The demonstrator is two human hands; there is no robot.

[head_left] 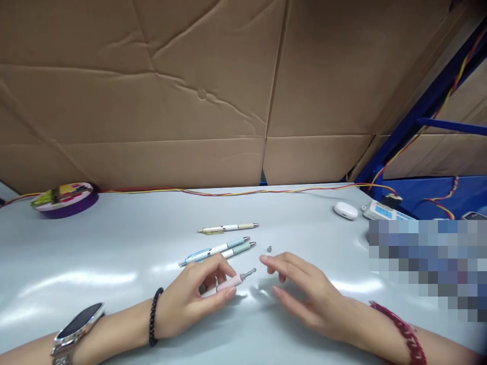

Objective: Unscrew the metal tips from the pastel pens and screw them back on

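My left hand is closed around a pink and white pen, whose bare metal front end points right with no cone over it. Facing that end, my right hand is open, its fingers and thumb apart and nothing between them. A small grey metal tip lies on the table just beyond my right fingertips. Behind my left hand lie a blue and white pen and a green and white pen, the latter partly hidden by the hand. Farther back rests a beige and white pen.
A purple round box stands at the back left. A white earbud case and a power strip are at the back right. Red and yellow wires run along the table's rear edge, before a cardboard wall.
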